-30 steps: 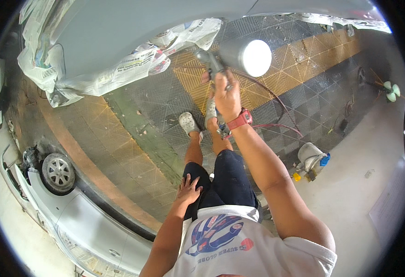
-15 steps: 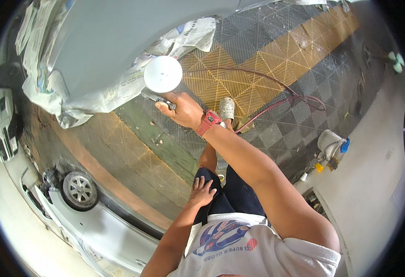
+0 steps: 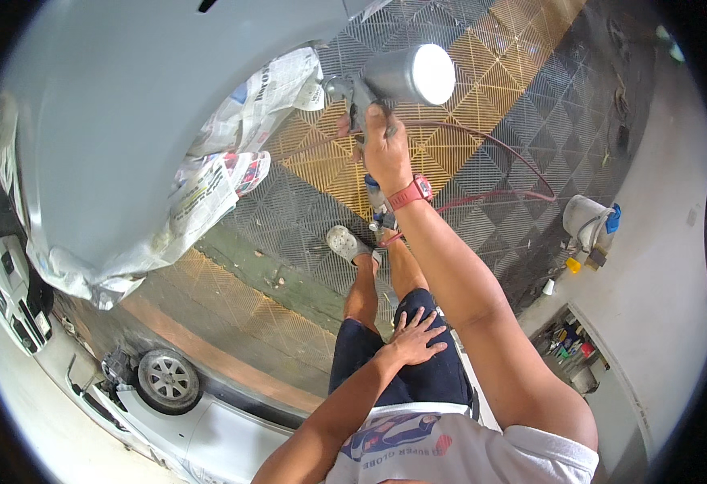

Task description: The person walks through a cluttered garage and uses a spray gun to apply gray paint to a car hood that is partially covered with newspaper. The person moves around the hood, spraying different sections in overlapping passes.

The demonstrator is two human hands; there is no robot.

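Observation:
My right hand (image 3: 387,145) is wrapped round the handle of a spray gun (image 3: 359,103), a red watch on its wrist. The gun carries a grey cylindrical cup (image 3: 392,77) with a white lid (image 3: 434,74), tipped so the lid faces right. The gun's nose points left, toward a large smooth grey car body panel (image 3: 127,97), apart from it. Newspaper sheets (image 3: 196,189) line the panel's lower and right edges. My left hand (image 3: 412,339) lies on my dark shorts at the thigh, fingers spread and holding nothing.
A dark red hose (image 3: 523,157) loops over the yellow and grey floor tiles (image 3: 490,77). To the right stands a white bucket (image 3: 583,219) with a blue item on it, near small cups. A silver car with an exposed wheel (image 3: 168,381) is at lower left.
The spray gun has moved right, and its cup has tilted from lid toward me to lid toward the right. My view has shifted, and my left hand now lies on the other thigh.

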